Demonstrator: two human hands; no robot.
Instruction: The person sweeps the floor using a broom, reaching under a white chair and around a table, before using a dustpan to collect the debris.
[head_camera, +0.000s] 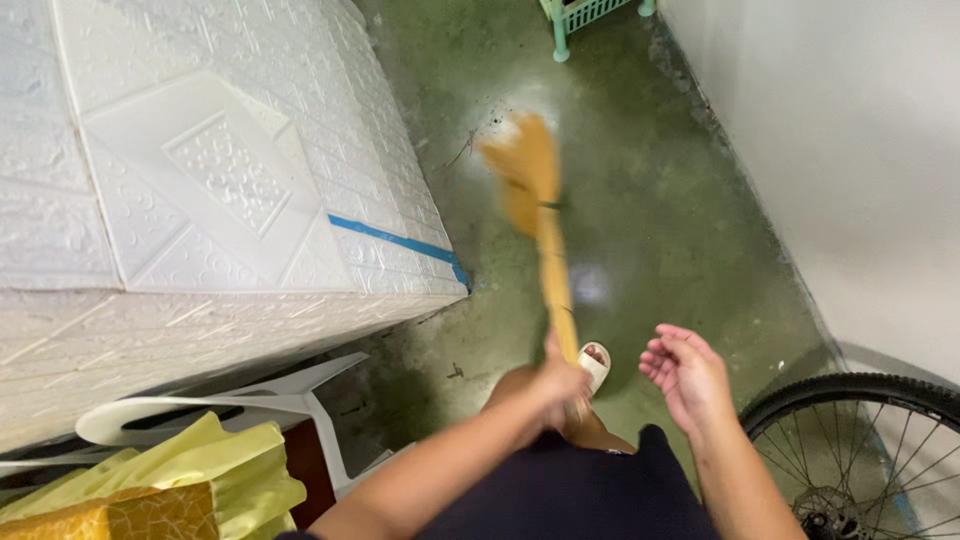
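The left hand (562, 385) gripped a blurred yellow broom (535, 195) at frame centre over the green floor (660, 220); the right hand (685, 372) hung open, empty.

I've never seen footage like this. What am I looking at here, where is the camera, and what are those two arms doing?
There is no machine here: the single picture comes from a camera worn on a person's head, looking down at their own arms. The left hand grips the handle of a yellow broom, whose blurred bristles reach out over the green floor, near some dark debris. The right hand is open and holds nothing. A foot in a white sandal shows below the handle. To the left stands a white embossed wall with a blue tape strip, and a white plastic chair. A bicycle wheel sits at the lower right.
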